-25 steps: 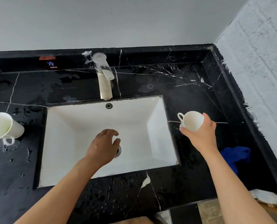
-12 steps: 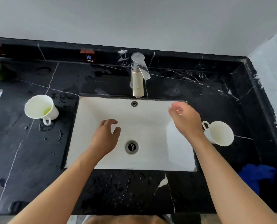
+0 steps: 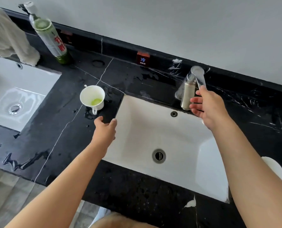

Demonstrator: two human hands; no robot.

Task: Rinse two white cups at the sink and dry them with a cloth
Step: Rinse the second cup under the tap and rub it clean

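Observation:
A white cup (image 3: 92, 97) with a little green liquid in it stands on the black counter left of the sink (image 3: 137, 116), its handle toward me. My left hand (image 3: 105, 129) is open just below that cup, fingers spread, not touching it. My right hand (image 3: 207, 107) is at the faucet (image 3: 190, 91), its fingers against the lever tip; it holds no cup. The second white cup (image 3: 275, 168) stands on the counter right of the sink, mostly hidden behind my right forearm. No water runs from the spout.
The black marble counter (image 3: 67, 122) is wet with drops. A second white basin (image 3: 21, 96) lies at the left, with a pale cloth (image 3: 10, 38) hanging above it. A green bottle (image 3: 49, 35) leans against the wall. A small COLD label (image 3: 142, 60) sits on the back ledge.
The view has swung left. My left hand moved from over the basin to just below the left cup. My right hand rose from the basin's edge to the faucet lever.

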